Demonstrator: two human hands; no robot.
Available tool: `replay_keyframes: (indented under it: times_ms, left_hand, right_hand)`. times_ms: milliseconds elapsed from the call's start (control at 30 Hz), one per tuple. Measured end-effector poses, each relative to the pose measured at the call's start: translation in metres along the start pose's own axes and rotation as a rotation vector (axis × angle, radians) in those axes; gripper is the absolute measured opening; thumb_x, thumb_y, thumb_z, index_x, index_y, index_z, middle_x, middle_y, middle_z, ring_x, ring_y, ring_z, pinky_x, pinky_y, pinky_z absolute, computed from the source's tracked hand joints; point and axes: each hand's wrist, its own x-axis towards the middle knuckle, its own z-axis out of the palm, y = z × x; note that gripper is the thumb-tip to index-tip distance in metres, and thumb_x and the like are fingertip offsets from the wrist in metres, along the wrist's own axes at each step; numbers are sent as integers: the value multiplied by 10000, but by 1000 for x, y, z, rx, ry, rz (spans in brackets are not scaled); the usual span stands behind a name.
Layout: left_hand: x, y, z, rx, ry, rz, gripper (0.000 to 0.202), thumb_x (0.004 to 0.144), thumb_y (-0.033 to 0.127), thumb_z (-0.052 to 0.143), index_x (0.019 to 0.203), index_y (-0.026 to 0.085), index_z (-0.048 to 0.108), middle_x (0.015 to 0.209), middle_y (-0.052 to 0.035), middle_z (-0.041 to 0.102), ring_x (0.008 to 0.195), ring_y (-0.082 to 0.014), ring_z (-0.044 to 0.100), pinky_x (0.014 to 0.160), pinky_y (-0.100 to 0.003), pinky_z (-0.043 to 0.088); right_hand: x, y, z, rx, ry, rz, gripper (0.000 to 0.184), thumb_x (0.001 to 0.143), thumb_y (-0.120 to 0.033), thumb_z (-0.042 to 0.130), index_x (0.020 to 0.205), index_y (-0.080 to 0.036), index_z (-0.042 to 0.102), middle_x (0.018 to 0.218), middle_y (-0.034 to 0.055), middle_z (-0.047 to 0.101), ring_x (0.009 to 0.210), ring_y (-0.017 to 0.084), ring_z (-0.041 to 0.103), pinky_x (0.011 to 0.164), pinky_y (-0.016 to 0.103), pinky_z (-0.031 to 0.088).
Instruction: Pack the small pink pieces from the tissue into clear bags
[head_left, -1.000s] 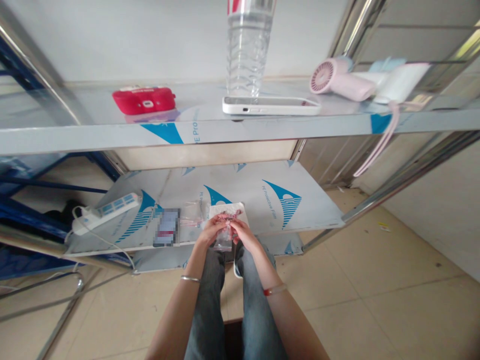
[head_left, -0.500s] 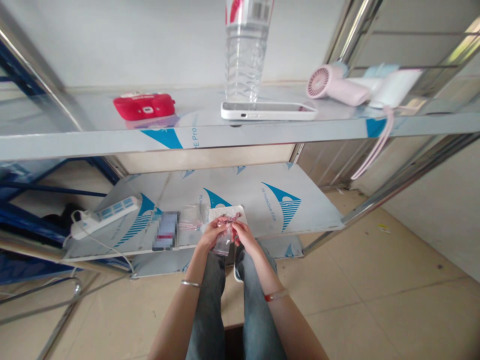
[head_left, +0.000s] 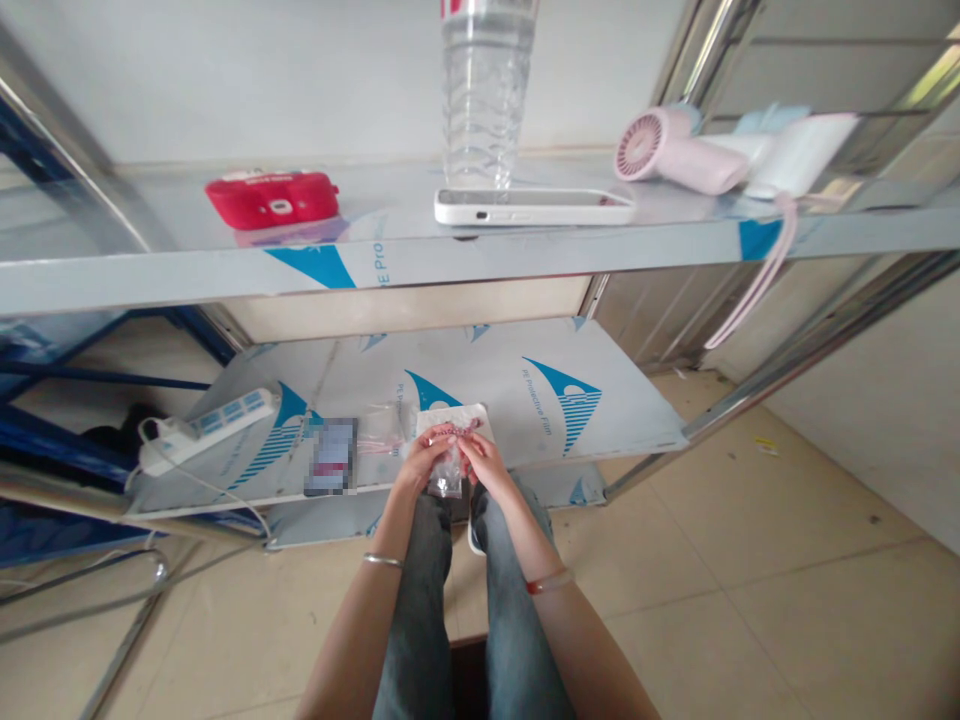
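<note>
My left hand [head_left: 423, 461] and my right hand [head_left: 484, 462] meet over the lower shelf's front edge, fingertips pressed together. A small clear plastic bag [head_left: 446, 481] hangs between them, both hands closed on it. Small dark-red pieces [head_left: 466, 429], perhaps beads, show at the fingertips; their exact kind is too small to make out. Behind the fingers lies a white sheet or pad [head_left: 478, 412]. Left of my hands, another clear bag [head_left: 381, 432] with pinkish strands rests flat, beside a phone-like device [head_left: 332, 457] with a blurred-out screen.
A white power strip [head_left: 217, 425] with a cable lies at the lower shelf's left. Above, the upper shelf [head_left: 420, 250] carries a red case [head_left: 274, 200], a white-cased phone [head_left: 532, 212], a water bottle [head_left: 484, 110] and a pink handheld fan [head_left: 682, 155] with a dangling strap.
The camera view has shifted slightly. The clear bag has crumpled and risen a little between my fingers, while both hands remain close together in nearly the same place.
</note>
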Motion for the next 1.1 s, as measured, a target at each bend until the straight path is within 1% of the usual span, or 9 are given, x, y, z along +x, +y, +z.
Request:
replay_keyframes:
  times_ms: [133,267,400,500,633,767,900,1000,1100]
  left_hand:
    - [3,-2,-2,4,-6,38,461,517,255,839,924,143,655,835,-40,699,707,-126,626,654,-219,470]
    - [5,-5,-5,80,62,88,474,523,286,833,940,154,648,845,-40,700,637,-103,598,544,-186,428]
    - [5,-7,-5,170,96,107,377,567,366,805,847,157,663,746,-4,666,536,-63,520,461,-165,367]
    - [4,-7,-2,203,35,74,359,608,432,767,785,134,673,657,8,615,483,-47,453,419,-164,315]
    - [0,-2,3,188,16,21,406,560,461,781,771,132,676,594,22,583,463,-47,429,422,-170,287]
    - [-5,6,5,177,61,38,394,542,464,786,546,142,559,458,61,459,416,-28,356,418,-178,222]
    - [-7,8,3,193,37,38,433,585,462,768,496,148,484,419,73,393,393,-22,308,416,-187,186]
    - [-5,6,2,139,52,33,409,593,422,775,500,149,484,429,64,399,398,-30,327,420,-192,202]
    - [-3,6,0,34,134,36,341,583,368,787,544,151,526,489,31,478,446,-60,423,452,-198,285]
  right_hand:
    - [2,3,-1,-44,-21,13,373,765,-545,576,883,-192,590,609,-31,534,381,72,450,276,172,272]
    - [2,5,0,-84,-23,-8,356,757,-530,590,868,-192,600,613,-23,540,415,84,470,290,172,294]
    - [3,3,0,-77,67,-41,340,729,-499,610,869,-188,621,533,-32,516,399,90,441,314,188,298]
    - [2,-2,2,-55,134,-51,329,698,-485,625,821,-180,623,515,-29,512,392,91,427,318,198,277]
    - [1,-10,3,-3,204,-78,320,667,-473,642,753,-166,623,474,-32,489,383,84,396,347,210,275]
    - [2,-13,2,48,291,-45,314,627,-465,662,682,-162,603,454,-35,479,388,81,387,369,215,285]
    - [2,-14,1,32,291,-11,254,617,-401,645,631,-155,585,432,-42,460,376,75,368,365,212,261]
    - [3,-14,-1,17,339,-51,202,599,-348,636,617,-154,580,461,-41,476,411,77,399,388,205,290]
    - [5,-13,-6,60,479,-53,193,590,-342,628,637,-166,565,469,-58,457,416,75,410,383,193,290]
